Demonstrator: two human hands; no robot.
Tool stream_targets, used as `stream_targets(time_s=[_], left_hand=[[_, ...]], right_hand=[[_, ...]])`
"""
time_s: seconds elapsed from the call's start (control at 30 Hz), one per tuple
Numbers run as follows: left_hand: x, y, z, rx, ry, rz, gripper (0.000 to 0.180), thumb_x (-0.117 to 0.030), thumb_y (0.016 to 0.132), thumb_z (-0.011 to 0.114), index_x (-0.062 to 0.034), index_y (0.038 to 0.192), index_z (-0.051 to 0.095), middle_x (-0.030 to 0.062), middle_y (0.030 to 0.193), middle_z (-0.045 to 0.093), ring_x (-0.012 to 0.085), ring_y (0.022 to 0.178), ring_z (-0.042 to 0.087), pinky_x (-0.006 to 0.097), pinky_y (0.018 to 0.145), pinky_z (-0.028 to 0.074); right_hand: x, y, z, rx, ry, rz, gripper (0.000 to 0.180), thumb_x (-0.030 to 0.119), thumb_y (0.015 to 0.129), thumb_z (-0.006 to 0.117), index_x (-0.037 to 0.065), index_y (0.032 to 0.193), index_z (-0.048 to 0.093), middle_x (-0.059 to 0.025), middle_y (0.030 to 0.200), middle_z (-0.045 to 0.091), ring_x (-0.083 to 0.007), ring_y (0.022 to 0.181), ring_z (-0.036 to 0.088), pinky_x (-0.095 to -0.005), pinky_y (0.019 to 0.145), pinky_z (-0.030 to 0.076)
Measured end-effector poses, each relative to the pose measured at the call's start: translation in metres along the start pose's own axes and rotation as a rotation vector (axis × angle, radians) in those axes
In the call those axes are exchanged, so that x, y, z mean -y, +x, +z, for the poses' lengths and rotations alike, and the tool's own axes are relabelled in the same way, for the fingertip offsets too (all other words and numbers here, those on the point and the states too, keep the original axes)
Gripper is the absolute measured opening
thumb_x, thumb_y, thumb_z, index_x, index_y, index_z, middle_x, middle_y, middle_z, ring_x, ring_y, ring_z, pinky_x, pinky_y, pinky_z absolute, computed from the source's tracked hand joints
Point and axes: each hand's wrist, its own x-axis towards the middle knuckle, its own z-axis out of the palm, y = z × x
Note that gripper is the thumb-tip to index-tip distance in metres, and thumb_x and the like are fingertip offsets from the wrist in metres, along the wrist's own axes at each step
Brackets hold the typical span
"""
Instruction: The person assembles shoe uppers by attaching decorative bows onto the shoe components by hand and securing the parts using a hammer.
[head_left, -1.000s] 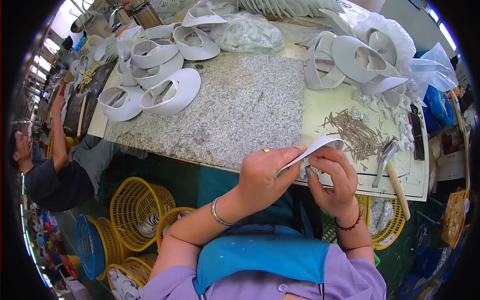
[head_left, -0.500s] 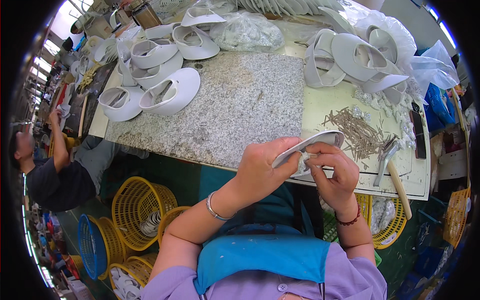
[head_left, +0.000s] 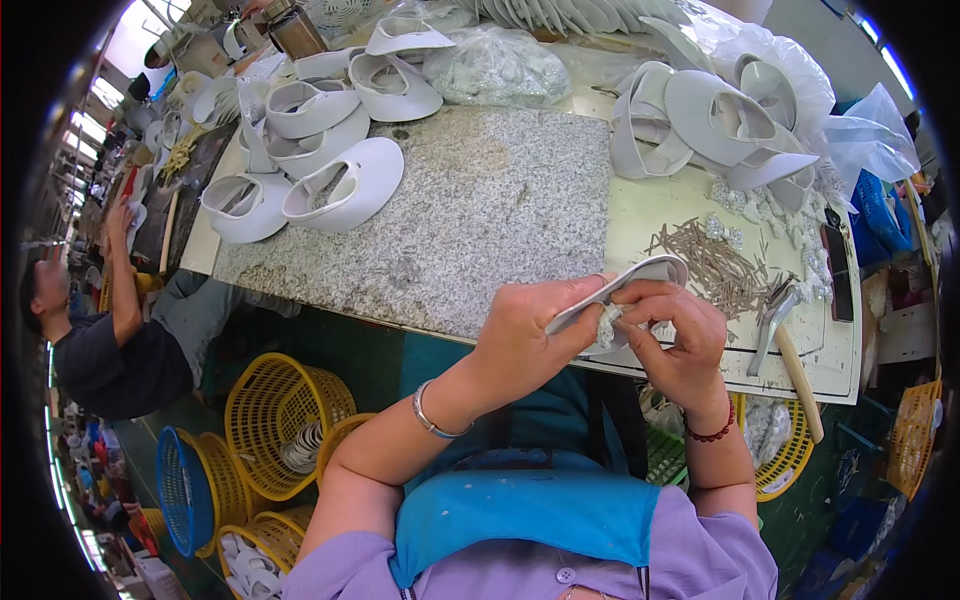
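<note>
Over the table's front edge, my left hand point(head_left: 525, 325) grips a curved white visor-shaped piece point(head_left: 660, 268), thumb on top and fingers wrapped below. A small crumpled whitish bit point(head_left: 608, 325) shows by the left fingertips. My right hand point(head_left: 688, 335) is closed against the inner side of the same piece, thumb and forefinger pinched together. Whatever lies in that pinch is hidden. Right of the hands is a heap of thin brown sticks point(head_left: 715, 265), with a wooden-handled hammer point(head_left: 795, 370) beside it.
A speckled stone slab point(head_left: 480, 200) covers the table's middle. White visors point(head_left: 345, 185) stand at its left, more visors point(head_left: 715, 115) at its right. A bag point(head_left: 500, 65) lies behind; a phone point(head_left: 838, 270) lies far right. Yellow baskets point(head_left: 260, 400) stand below. A person point(head_left: 120, 350) works at left.
My right hand has shifted slightly right, its fingers rolling a little away from the visor piece. My left hand keeps its grip. The other person's arm has moved up.
</note>
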Motion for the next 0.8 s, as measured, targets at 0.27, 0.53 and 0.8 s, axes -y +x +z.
stream_targets(time_s=[0.27, 0.53, 0.8], left_hand=[[0.004, 0.005, -0.002, -0.066, 0.224, 0.209, 0.032, -0.002, 0.078, 0.066, -0.0009, 0.110, 0.066, 0.0165, 0.083, 0.068, 0.0250, 0.066, 0.067, 0.031, 0.059, 0.053], [0.009, -0.003, 0.009, -0.111, 0.411, 0.420, 0.034, -0.003, 0.076, 0.068, 0.0019, 0.109, 0.063, 0.0145, 0.087, 0.068, 0.0271, 0.067, 0.067, 0.033, 0.056, 0.053], [0.005, 0.002, 0.003, -0.140, 0.273, 0.489, 0.038, -0.003, 0.072, 0.070, 0.0006, 0.108, 0.064, 0.0130, 0.088, 0.069, 0.0250, 0.065, 0.067, 0.032, 0.055, 0.053]], right_hand=[[-0.002, 0.017, -0.003, 0.054, 0.032, 0.029, 0.014, -0.007, 0.072, 0.067, 0.002, 0.081, 0.061, -0.0115, 0.086, 0.068, -0.0176, 0.065, 0.062, -0.0259, 0.058, 0.050], [0.002, 0.003, -0.006, -0.054, -0.204, -0.088, 0.018, -0.004, 0.065, 0.072, 0.005, 0.078, 0.064, -0.0144, 0.119, 0.056, -0.0275, 0.094, 0.056, -0.0348, 0.075, 0.047], [0.006, 0.014, -0.010, -0.037, -0.175, -0.159, 0.022, -0.003, 0.059, 0.074, 0.006, 0.074, 0.061, -0.0120, 0.103, 0.061, -0.0314, 0.096, 0.055, -0.0418, 0.083, 0.042]])
